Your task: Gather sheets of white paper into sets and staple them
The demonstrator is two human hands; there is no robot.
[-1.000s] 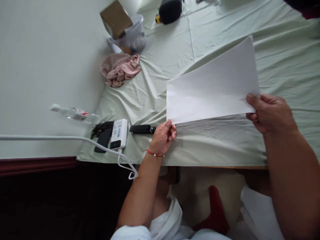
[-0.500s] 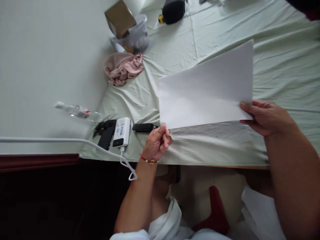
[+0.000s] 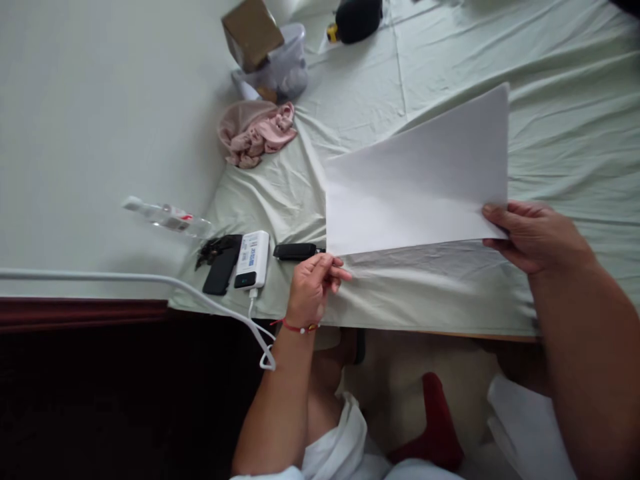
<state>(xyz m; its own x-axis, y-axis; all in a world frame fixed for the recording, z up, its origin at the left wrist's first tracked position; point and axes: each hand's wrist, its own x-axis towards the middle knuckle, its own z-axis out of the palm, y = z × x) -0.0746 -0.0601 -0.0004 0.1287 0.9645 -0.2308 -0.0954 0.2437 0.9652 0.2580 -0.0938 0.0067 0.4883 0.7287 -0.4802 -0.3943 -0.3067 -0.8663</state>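
A blank white sheet of paper (image 3: 415,180) is held up above the light green bedsheet, its far edge slanting up to the right. My right hand (image 3: 537,233) grips it by the lower right corner, thumb on top and fingers beneath. At the lower left corner, my left hand (image 3: 315,280) has its thumb and fingertips closed on the paper, with one finger stretched out below the edge. A red string bracelet (image 3: 300,328) circles my left wrist. Just left of that corner lies a black clipper-like object (image 3: 296,251), partly hidden at its tip.
A white power bank (image 3: 253,259) with a cable (image 3: 200,297), a black phone-like slab (image 3: 221,270) and a clear bottle (image 3: 173,219) lie at left. Farther back are pink cloth (image 3: 257,137), a plastic tub (image 3: 293,63), a cardboard box (image 3: 253,37) and a black case (image 3: 357,20).
The view has shifted slightly, so the background things sit a little farther right. One finger of my left hand now extends more. Both hands stay at the paper's near corners.
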